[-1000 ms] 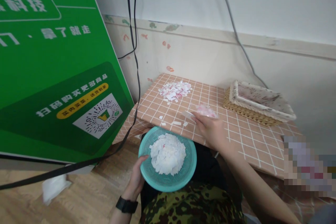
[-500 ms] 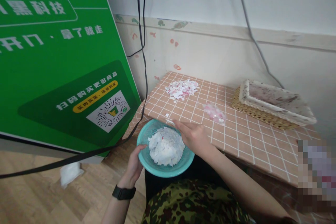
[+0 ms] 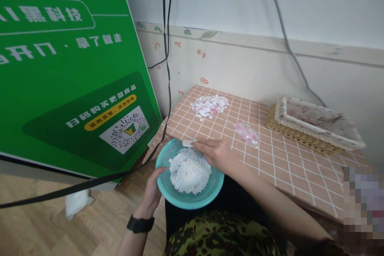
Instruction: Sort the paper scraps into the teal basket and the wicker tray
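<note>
My left hand grips the left rim of a teal plastic strainer basket, its thumb over the edge. A heap of small white paper scraps, with a speck of red on it, fills the middle of the basket. At the table edge, over the basket's far rim, my right hand is closed on a flat white piece that looks like a small card or scraper. Farther back on the checked tablecloth lies a loose pile of white and pink scraps.
A clear bag with pink and white bits lies on the table. Behind it on the right stands a cloth-lined wicker basket. A green panel rises at left, with black cables hanging beside it. A white bag is on the floor.
My right hand has moved slightly left and down with the white piece, toward the basket. A small loose scrap near the table edge no longer shows. The left hand keeps its grip.
</note>
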`<state>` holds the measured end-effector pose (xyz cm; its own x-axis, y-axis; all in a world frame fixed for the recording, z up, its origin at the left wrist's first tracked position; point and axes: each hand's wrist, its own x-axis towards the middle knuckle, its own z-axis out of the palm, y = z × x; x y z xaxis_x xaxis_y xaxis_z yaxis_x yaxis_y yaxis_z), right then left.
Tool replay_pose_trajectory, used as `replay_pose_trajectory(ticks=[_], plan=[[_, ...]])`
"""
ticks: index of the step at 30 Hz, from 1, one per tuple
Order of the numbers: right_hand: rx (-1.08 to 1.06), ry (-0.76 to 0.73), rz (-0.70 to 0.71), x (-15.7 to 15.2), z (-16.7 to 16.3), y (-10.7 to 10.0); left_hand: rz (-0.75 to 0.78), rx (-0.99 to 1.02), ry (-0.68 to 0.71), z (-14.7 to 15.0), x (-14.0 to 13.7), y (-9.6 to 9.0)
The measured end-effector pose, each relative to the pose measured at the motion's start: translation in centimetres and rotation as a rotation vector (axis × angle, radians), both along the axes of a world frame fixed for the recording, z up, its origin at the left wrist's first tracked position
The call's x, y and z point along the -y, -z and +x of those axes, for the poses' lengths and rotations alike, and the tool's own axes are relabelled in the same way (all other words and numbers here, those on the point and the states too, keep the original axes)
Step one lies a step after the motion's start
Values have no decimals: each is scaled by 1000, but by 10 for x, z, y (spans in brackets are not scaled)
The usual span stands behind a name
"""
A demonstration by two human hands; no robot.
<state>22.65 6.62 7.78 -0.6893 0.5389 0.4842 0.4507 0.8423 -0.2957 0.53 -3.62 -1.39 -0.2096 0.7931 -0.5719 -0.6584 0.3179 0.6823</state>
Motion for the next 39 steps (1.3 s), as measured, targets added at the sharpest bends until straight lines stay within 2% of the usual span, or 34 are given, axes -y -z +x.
replay_pose_trajectory(ticks=[3,5,8,12,17,21,24,28,35,39], plan=[[-82,48,-35,0,12,-6,-13,12,5,0,0,0],[-111,212,-43,-16,23,-11,-9,24,5,2,1,1],[-62,502,18,-53,40,-16,-7,24,8,4,1,2],[67,654,79,-91,53,-15,-32,11,28,6,1,3],[155,627,101,-96,53,-14,-75,4,20,8,1,1],[112,539,58,-89,56,-22,-76,7,26,8,1,2],[69,550,47,-87,58,-31,-74,11,26,9,1,2],[120,552,69,-87,56,-37,-81,7,8,11,0,1],[197,535,103,-68,46,-22,-93,11,4,11,0,0],[125,416,48,-40,36,-17,-60,13,36,9,1,0]])
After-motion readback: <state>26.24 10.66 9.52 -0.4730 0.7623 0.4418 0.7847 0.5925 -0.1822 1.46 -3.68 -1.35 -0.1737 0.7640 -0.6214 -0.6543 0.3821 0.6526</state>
